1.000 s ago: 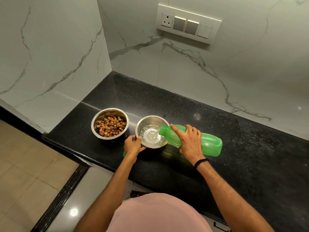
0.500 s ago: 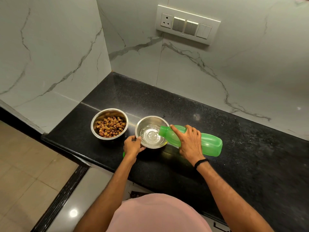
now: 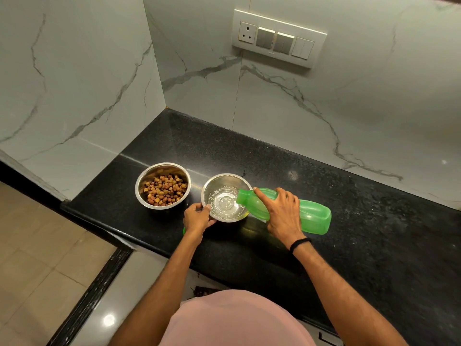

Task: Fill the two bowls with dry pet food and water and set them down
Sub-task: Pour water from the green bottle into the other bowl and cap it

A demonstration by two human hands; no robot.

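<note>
Two steel bowls stand side by side on the black counter (image 3: 349,221). The left bowl (image 3: 142,186) holds brown dry pet food (image 3: 164,189). The right bowl (image 3: 208,188) has a shallow pool of water in it. My right hand (image 3: 282,211) grips a green plastic bottle (image 3: 314,216), tipped almost flat with its open mouth over the right bowl's rim. My left hand (image 3: 197,217) holds the near left rim of that bowl. A bit of green, perhaps the bottle's cap (image 3: 184,231), peeks out under my left wrist.
Marble walls close the counter at the back and left. A switch panel with a socket (image 3: 277,38) is on the back wall. The counter's front edge runs just below my hands, with tiled floor (image 3: 37,258) to the left.
</note>
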